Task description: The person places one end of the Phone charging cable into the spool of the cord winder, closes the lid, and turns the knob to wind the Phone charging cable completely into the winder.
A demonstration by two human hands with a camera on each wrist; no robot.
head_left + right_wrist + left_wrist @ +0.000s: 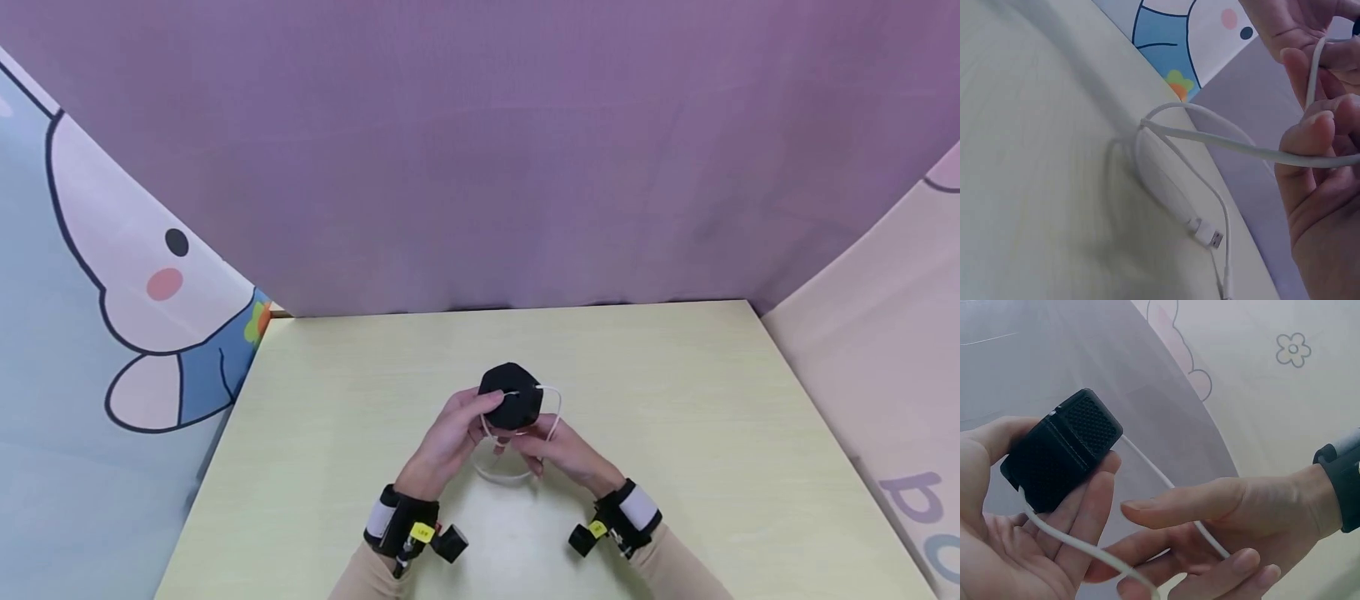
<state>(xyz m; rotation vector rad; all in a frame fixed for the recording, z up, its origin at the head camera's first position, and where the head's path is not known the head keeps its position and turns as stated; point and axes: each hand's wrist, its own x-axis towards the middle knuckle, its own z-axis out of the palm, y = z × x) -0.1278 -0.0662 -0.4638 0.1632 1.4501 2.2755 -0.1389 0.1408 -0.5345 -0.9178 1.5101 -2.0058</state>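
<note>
A black, six-sided block (513, 379) with ribbed, dotted sides is held in my left hand (442, 437), the thumb on its face and the fingers behind it. A white cable (502, 479) runs from the block and loops below it. My right hand (570, 457) is just to the right and below, its fingers curled loosely round part of the cable. In the right wrist view, a USB plug (1209, 234) dangles from the cable's loops, and a second thin end (1228, 284) hangs beside it. Part of the cable is hidden behind the fingers.
Both hands are over a pale wooden table (360, 358). A purple cloth panel (480, 167) stands behind its far edge. Printed cloth panels (150, 250) flank the table on both sides. Each wrist wears a black strap with a small camera (450, 543).
</note>
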